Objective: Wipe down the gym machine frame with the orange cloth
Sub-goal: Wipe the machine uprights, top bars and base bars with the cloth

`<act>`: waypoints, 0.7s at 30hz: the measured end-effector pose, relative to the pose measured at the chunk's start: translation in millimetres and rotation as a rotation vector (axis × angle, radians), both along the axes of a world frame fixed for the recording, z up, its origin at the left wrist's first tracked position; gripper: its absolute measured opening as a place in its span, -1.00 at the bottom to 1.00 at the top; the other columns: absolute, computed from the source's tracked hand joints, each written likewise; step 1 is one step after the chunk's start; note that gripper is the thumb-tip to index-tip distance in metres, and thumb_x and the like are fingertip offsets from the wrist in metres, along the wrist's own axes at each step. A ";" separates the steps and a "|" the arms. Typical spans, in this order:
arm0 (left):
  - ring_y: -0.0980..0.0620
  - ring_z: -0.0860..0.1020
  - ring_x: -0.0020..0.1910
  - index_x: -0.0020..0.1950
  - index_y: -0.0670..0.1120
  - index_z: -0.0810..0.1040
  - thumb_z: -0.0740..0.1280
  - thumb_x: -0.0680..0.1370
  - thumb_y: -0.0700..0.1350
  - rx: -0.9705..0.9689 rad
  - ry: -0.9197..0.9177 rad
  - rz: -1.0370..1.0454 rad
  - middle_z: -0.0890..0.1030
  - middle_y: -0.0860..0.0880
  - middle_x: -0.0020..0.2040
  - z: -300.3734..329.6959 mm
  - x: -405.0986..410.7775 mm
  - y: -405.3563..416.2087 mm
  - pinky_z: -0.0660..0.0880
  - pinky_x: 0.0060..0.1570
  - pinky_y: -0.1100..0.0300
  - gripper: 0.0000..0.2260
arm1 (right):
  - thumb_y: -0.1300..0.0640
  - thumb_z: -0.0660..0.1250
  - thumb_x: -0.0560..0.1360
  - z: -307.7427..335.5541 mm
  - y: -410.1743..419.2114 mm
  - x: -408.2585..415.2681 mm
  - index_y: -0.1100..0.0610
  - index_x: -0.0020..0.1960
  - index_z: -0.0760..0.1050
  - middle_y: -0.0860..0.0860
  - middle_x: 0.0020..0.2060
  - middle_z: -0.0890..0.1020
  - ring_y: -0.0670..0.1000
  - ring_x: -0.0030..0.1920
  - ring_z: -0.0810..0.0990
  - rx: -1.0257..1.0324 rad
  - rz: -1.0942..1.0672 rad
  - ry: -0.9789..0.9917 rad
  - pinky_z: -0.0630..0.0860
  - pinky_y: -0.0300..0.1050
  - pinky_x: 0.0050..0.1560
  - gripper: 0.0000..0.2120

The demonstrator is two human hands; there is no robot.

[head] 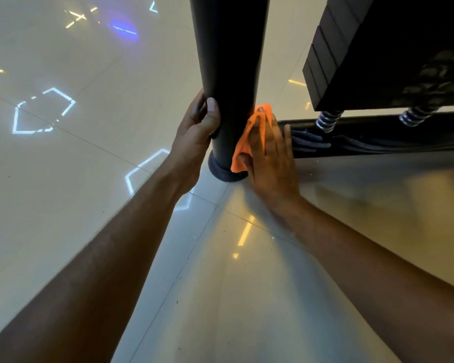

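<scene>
A glossy tiled floor mirrors ceiling lights beneath a gym machine, whose dark upright frame post rises from a rounded foot standing on the tiles. To the right, a black weight stack hangs over a low horizontal frame rail, with two coiled springs between them. A person's left hand grips the post's left side, thumb across the front and fingers curled round behind it. The right hand presses the orange cloth flat against the lower right side of the post, just above the foot, where the rail meets it; its fingers are straight and close together, lying over the cloth, which bunches out above and below them.
</scene>
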State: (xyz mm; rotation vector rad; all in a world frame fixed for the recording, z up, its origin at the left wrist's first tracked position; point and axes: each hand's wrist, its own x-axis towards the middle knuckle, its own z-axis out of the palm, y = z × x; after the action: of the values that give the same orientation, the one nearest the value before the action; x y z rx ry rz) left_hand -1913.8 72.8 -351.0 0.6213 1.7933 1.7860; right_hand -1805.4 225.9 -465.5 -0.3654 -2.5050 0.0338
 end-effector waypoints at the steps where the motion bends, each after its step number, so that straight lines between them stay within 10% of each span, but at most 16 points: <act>1: 0.17 0.47 0.51 0.64 0.11 0.37 0.18 0.79 0.08 0.002 -0.003 0.009 0.54 0.18 0.50 -3.0 1.3 0.3 0.41 0.52 0.01 -0.60 | -0.10 0.19 0.77 3.1 -11.5 -5.3 0.19 0.75 -0.05 0.25 0.72 0.13 0.27 0.72 0.10 -0.099 -0.039 0.033 -0.03 0.33 0.72 -0.28; 5: 0.26 0.48 0.45 0.66 0.14 0.31 0.20 0.74 0.22 -0.033 -0.013 0.040 0.53 0.23 0.48 -11.5 10.4 5.8 0.50 0.32 0.31 -0.51 | -0.14 0.00 0.72 27.7 -62.7 -33.5 0.23 0.77 -0.06 0.22 0.75 0.06 0.22 0.75 0.01 -0.471 -0.312 0.140 -0.13 0.33 0.72 -0.26; 12: 0.20 0.45 0.51 0.62 0.17 0.33 0.19 0.77 0.15 -0.012 -0.035 0.046 0.50 0.20 0.52 -16.1 12.3 6.0 0.43 0.47 0.15 -0.60 | -0.16 0.20 0.76 -5.4 -0.1 5.8 0.17 0.75 0.07 0.21 0.72 0.14 0.25 0.72 0.15 -0.003 -0.065 -0.025 -0.02 0.37 0.70 -0.30; 17: 0.28 0.51 0.40 0.63 0.13 0.31 0.18 0.77 0.15 -0.026 -0.008 0.060 0.53 0.23 0.45 -14.8 12.6 7.5 0.53 0.24 0.34 -0.58 | -0.20 -0.13 0.76 45.9 -56.1 -34.7 0.10 0.77 0.07 0.09 0.73 0.20 0.18 0.75 0.06 -0.632 -0.250 0.193 -0.28 0.26 0.68 -0.34; 21: 0.27 0.48 0.45 0.58 0.22 0.36 0.20 0.76 0.16 -0.029 -0.035 0.063 0.54 0.26 0.46 -11.3 13.0 5.7 0.47 0.40 0.20 -0.64 | -0.14 0.13 0.76 31.8 -21.1 -7.6 0.17 0.73 0.17 0.22 0.67 0.31 0.22 0.70 0.17 -0.312 -0.125 0.053 0.04 0.38 0.70 -0.36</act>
State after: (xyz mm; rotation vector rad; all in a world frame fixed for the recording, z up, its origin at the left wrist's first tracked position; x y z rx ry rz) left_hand -1900.8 78.5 -362.3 0.5245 1.8300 1.7979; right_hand -1813.0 204.8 -433.6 -0.6380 -2.4198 0.3820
